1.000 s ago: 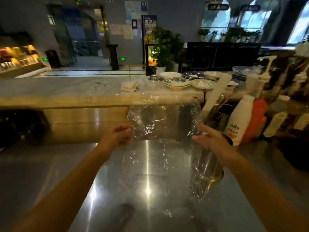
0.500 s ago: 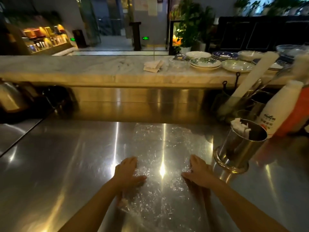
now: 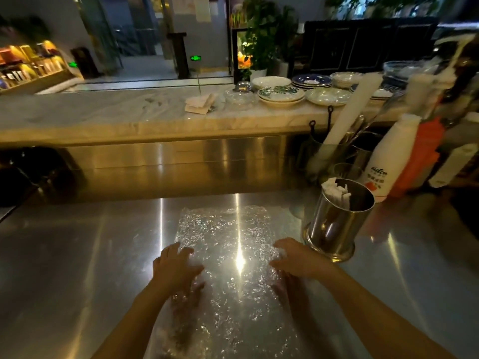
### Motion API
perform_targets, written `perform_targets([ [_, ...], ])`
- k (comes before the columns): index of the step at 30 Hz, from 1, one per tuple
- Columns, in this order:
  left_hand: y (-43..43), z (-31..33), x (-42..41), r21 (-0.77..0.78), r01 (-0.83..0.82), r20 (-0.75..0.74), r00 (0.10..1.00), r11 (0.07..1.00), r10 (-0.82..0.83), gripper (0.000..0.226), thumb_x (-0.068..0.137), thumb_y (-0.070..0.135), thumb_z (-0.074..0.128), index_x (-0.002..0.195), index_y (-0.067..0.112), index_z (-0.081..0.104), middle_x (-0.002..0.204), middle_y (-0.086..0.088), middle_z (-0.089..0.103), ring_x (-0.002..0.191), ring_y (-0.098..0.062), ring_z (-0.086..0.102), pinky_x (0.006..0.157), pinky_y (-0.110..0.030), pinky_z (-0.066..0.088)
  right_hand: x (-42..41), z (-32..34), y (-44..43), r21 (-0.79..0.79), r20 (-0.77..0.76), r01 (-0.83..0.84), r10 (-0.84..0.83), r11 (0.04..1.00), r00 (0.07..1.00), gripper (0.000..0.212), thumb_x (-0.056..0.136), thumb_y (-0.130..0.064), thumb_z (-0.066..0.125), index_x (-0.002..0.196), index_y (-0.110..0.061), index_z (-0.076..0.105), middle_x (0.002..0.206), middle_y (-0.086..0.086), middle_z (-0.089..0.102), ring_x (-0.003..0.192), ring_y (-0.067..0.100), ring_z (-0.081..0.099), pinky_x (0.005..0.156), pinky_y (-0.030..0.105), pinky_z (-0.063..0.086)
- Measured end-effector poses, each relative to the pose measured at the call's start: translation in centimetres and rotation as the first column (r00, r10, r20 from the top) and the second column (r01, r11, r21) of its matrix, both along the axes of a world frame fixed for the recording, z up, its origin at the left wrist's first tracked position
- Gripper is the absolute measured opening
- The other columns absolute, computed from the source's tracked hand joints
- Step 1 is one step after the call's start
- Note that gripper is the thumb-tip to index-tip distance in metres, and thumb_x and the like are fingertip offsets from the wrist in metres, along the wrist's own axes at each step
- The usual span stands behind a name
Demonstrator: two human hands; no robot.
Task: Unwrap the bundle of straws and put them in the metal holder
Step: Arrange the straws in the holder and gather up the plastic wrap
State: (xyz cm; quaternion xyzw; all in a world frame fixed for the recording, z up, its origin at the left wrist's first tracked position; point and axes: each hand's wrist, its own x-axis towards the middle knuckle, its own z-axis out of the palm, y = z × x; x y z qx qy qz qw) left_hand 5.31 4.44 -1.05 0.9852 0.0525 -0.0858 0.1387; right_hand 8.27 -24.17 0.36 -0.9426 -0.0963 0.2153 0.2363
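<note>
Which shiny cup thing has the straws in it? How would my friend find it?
Start at the big shiny steel counter, where a crinkly clear plastic sheet lies flat. Just past the sheet's right edge, by the right hand, stands a round polished metal holder. Unlike the bottles behind it, it is open-topped, with white paper-wrapped straws poking out.

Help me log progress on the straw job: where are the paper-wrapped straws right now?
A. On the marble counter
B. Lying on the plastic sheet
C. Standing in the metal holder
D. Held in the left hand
C: the straws poke up from inside the metal holder.
</note>
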Motion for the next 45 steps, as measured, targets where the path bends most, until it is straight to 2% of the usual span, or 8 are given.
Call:
perform_targets([
  [4,-4.4,3.9,1.7,-0.250,0.152,0.088,0.987,0.956,-0.134,0.046,0.087,0.038,0.055,0.126,0.017,0.046,0.137,-0.005,0.049,0.121,-0.021,0.047,0.098,-0.032,0.036,-0.2,4.6,-1.6,0.171,-0.007,-0.037,0.039,0.985,0.999,0.054,0.085,-0.037,0.059,0.133,-0.022,0.039,0.132,0.006,0.051,0.102,0.013,0.052,0.077,0.019,0.045],
  [16,-19.4,11.9,6.8,-0.417,0.517,0.445,0.833,0.747,-0.328,0.025,0.087,0.026,0.057,0.109,0.016,0.059,0.106,-0.003,0.064,0.098,-0.014,0.058,0.082,-0.026,0.044,1.3,12.4,-10.5,0.466,0.499,0.168,-0.415,0.869,0.761,0.025,0.083,-0.021,0.063,0.107,-0.014,0.060,0.086,-0.006,0.061,0.071,-0.003,0.054,0.060,0.007,0.042],
  [21,-24.0,12.7,8.5,-0.471,0.576,0.441,0.810,0.668,-0.388,0.040,0.088,0.027,0.056,0.126,0.017,0.047,0.124,0.000,0.056,0.110,-0.013,0.053,0.091,-0.026,0.044,2.1,12.3,-13.1,0.239,0.489,0.276,-0.361,0.931,0.794,0.027,0.081,-0.021,0.065,0.107,-0.018,0.058,0.102,0.000,0.064,0.093,0.014,0.056,0.075,0.020,0.040],
  [27,-25.8,11.3,9.7,-0.440,0.611,0.355,0.792,0.658,-0.497,0.045,0.084,0.022,0.061,0.127,0.025,0.046,0.113,0.007,0.055,0.095,-0.003,0.047,0.068,-0.005,0.031,3.8,12.1,-13.0,-0.128,0.509,0.255,-0.157,0.958,0.846,0.029,0.080,-0.022,0.063,0.108,-0.017,0.056,0.106,0.005,0.063,0.103,0.023,0.056,0.095,0.037,0.038],
  [31,-25.7,10.6,9.9,-0.461,0.558,0.334,0.829,0.690,-0.448,0.043,0.086,0.023,0.058,0.127,0.027,0.046,0.129,-0.003,0.057,0.128,-0.023,0.041,0.102,-0.038,0.037,5.1,11.6,-12.1,-0.349,0.487,0.189,0.006,0.918,0.873,0.010,0.083,-0.023,0.056,0.093,-0.019,0.060,0.101,0.002,0.061,0.101,0.022,0.052,0.100,0.042,0.027],
  [35,-25.7,10.4,10.3,-0.455,0.541,0.332,0.840,0.708,-0.429,0.038,0.087,0.023,0.056,0.124,0.027,0.049,0.127,-0.003,0.059,0.133,-0.030,0.034,0.112,-0.048,0.025,5.8,11.3,-11.2,-0.211,0.371,0.069,0.014,0.975,0.929,0.019,0.086,-0.014,0.055,0.103,-0.014,0.063,0.106,0.007,0.065,0.098,0.020,0.060,0.083,0.024,0.040],
  [40,-25.6,10.3,10.4,-0.547,0.557,0.398,0.830,0.625,-0.391,0.031,0.084,0.018,0.060,0.115,0.022,0.055,0.107,0.005,0.059,0.098,-0.012,0.056,0.072,-0.007,0.040,5.9,11.1,-11.0,-0.077,0.449,0.184,-0.131,0.980,0.884,0.020,0.089,-0.016,0.050,0.105,-0.012,0.061,0.105,0.011,0.065,0.095,0.023,0.060,0.084,0.031,0.047],
  [45,-25.5,9.5,10.3,-0.564,0.485,0.436,0.862,0.668,-0.258,0.031,0.083,0.022,0.063,0.112,0.018,0.053,0.105,0.007,0.051,0.095,-0.008,0.051,0.070,-0.009,0.035,5.6,11.0,-11.5,0.039,0.497,0.250,-0.236,0.967,0.835,0.018,0.087,-0.016,0.055,0.103,-0.011,0.059,0.102,0.011,0.064,0.093,0.021,0.058,0.081,0.030,0.048],
])
